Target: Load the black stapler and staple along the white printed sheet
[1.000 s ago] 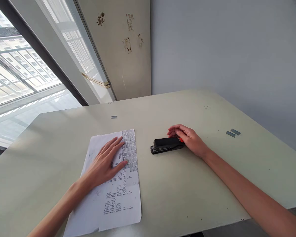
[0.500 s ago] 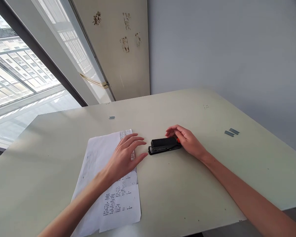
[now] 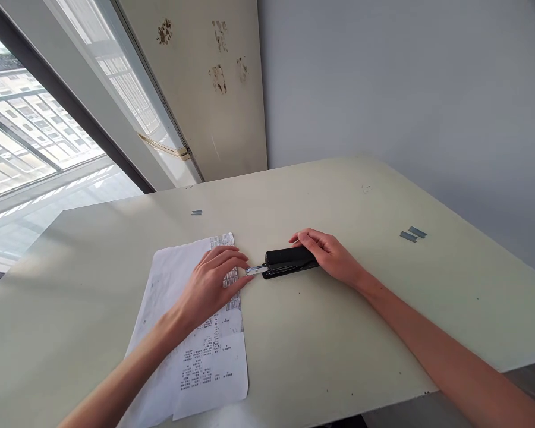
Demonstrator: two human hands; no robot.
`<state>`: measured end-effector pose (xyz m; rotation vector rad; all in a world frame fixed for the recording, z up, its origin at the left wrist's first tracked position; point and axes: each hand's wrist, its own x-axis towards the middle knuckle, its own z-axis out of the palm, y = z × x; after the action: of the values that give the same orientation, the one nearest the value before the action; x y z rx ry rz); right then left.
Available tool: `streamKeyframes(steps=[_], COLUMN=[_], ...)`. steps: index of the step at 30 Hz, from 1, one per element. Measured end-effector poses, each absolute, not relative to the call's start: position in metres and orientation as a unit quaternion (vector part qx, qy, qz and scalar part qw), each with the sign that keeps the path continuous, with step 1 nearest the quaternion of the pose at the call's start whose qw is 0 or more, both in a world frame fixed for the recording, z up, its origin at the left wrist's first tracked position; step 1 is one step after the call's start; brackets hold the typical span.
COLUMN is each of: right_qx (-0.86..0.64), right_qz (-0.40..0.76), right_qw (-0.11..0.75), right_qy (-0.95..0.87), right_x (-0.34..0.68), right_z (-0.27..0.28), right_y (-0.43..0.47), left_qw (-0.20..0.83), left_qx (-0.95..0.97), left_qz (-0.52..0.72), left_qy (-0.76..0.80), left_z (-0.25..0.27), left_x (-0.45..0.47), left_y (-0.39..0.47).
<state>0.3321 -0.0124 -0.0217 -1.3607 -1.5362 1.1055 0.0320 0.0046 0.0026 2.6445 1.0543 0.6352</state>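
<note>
Here's my left hand [image 3: 214, 276], thumb and fingertips nearly together, pinching the tip of a shiny, narrow metal slide [image 3: 257, 270] that juts from the left end of the stapler [image 3: 288, 258]! My right hand [image 3: 334, 255] curls round the stapler's right end, fingers bent, holding that long, black, round-topped body on the surface [image 3: 316, 345], just right of the papers [image 3: 209, 380]. Those are thin white sheets, rounded at the corners, dense dark print down the right side, and my left forearm crosses above them. Out to the right, two flat grey staple strips [image 3: 408, 236] lie side by side; far left, a smaller grey pair [image 3: 197, 212] sits beyond the papers. Smooth, pale and dotted with specks, that surface!
</note>
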Motion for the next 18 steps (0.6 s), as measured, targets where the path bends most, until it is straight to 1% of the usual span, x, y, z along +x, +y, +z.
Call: streamKeyframes(steps=[4, 6, 8, 10, 11, 15, 18], right_qx=[-0.537, -0.541, -0.542, -0.543, -0.544, -0.545, -0.541], right_qz=[0.439, 0.441, 0.443, 0.443, 0.442, 0.442, 0.444], right_qw=[0.39, 0.386, 0.384, 0.384, 0.384, 0.385, 0.389], right_qy=[-0.606, -0.604, -0.602, -0.602, -0.601, -0.599, -0.599], right_x=[0.332, 0.331, 0.331, 0.33, 0.33, 0.33, 0.33], right_z=[-0.022, -0.021, -0.02, -0.02, -0.02, -0.022, -0.022], right_y=[-0.012, -0.012, -0.013, -0.013, -0.013, -0.013, -0.011], left_qw=[0.121, 0.116, 0.08, 0.024, 0.013, 0.009, 0.019], left_qx=[0.906, 0.896, 0.868, 0.833, 0.822, 0.799, 0.798], left_qz=[0.183, 0.186, 0.21, 0.198, 0.194, 0.168, 0.153], left_qy=[0.362, 0.386, 0.442, 0.517, 0.536, 0.577, 0.583], left_z=[0.011, 0.015, 0.017, 0.017, 0.016, 0.009, 0.005], left_x=[0.004, -0.007, -0.017, -0.027, -0.032, -0.047, -0.049], left_y=[0.006, 0.019, 0.045, 0.079, 0.097, 0.154, 0.165])
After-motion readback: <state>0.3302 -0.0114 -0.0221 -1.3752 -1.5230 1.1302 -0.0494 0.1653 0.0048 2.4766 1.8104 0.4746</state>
